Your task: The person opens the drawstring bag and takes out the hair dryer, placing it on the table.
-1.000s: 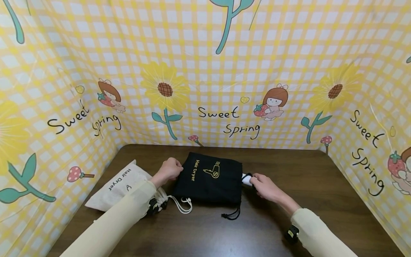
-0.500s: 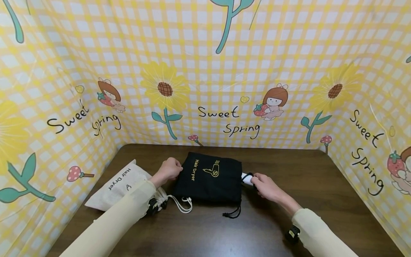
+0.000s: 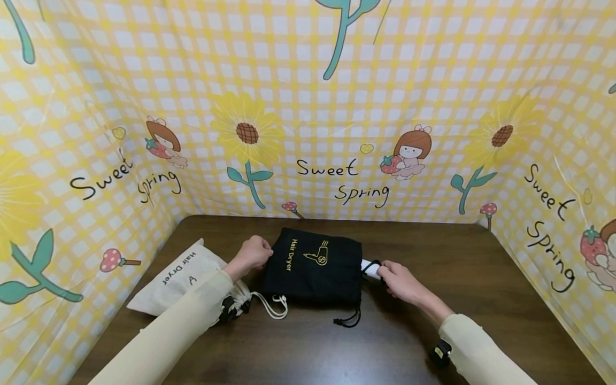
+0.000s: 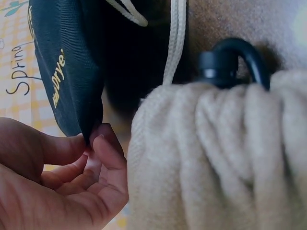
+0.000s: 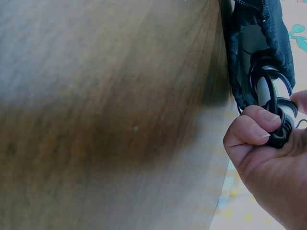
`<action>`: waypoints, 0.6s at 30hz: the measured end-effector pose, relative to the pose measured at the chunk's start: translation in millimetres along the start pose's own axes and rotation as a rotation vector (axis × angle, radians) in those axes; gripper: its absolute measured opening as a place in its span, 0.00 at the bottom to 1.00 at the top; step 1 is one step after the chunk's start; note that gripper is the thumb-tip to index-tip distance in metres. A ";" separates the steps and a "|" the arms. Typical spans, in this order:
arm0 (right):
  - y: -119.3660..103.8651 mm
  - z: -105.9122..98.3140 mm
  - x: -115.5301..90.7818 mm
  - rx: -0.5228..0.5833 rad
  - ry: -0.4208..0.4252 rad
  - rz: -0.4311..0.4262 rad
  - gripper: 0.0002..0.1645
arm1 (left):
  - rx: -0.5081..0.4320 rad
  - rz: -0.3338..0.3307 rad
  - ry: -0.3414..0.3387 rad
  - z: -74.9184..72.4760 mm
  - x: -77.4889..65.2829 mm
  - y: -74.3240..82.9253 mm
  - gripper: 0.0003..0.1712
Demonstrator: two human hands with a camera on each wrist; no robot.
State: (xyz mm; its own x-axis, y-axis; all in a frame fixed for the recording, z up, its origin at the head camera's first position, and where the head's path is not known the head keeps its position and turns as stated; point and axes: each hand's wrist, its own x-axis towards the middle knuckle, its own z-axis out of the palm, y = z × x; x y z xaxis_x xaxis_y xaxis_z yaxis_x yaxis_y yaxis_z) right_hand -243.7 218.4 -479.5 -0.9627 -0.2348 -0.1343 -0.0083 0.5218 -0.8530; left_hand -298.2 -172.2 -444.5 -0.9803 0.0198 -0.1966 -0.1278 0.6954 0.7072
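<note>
Around the black cloth bag (image 3: pixel 313 280), my left hand (image 3: pixel 252 253) pinches its nine-o'clock edge; at three, my right hand (image 3: pixel 398 278) grips a white cylinder (image 3: pixel 371 271).

A screened-off nook that looks like a staged filming spot; whether home or studio lies beyond cannot be told. A dark wood-grain desk (image 3: pixel 298 347) spreads at 6 o'clock. Creased yellow-and-white checked cloth (image 3: pixel 308 96), printed with sunflowers (image 3: pixel 247 133) and the words "Sweet Spring" (image 3: pixel 328 168), hangs at 9, 12 and 3 o'clock. A black wrist camera (image 3: pixel 441 353) shows near 5 o'clock.
</note>
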 end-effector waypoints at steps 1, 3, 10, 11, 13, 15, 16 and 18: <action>0.5 -0.4 -0.4 0.001 -0.003 0.001 0.15 | 0.000 -0.001 0.000 0.0 -0.2 0.4 0.23; 1.3 -0.8 -1.2 0.006 -0.004 0.001 0.15 | 0.000 0.002 -0.002 0.4 -0.2 -0.1 0.25; 3.4 -1.7 -1.3 0.024 -0.003 0.004 0.14 | -0.013 -0.007 -0.016 1.3 0.8 -1.3 0.29; 3.8 -1.9 -1.4 0.026 0.000 0.006 0.14 | -0.015 -0.011 -0.018 1.4 1.0 -1.2 0.29; 4.3 -2.2 -1.4 0.029 0.005 0.009 0.15 | -0.019 -0.018 -0.020 1.2 1.4 -1.0 0.29; 4.6 -2.6 -1.4 0.031 0.011 0.012 0.15 | -0.020 -0.013 -0.019 0.7 1.0 -0.7 0.29; 4.8 -2.9 -1.4 0.031 0.012 0.013 0.16 | -0.021 -0.012 -0.019 0.4 0.9 -0.5 0.29; 4.7 -3.4 -1.6 0.030 0.013 0.014 0.16 | -0.021 -0.002 -0.016 -0.3 -0.2 0.1 0.29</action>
State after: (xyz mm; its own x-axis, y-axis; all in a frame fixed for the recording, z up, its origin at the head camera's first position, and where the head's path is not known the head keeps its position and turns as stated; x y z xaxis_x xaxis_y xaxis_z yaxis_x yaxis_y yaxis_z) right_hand -243.2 224.0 -481.6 -0.9661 -0.2169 -0.1400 0.0133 0.5000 -0.8659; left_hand -298.1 -172.4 -444.2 -0.9775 0.0295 -0.2088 -0.1335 0.6799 0.7210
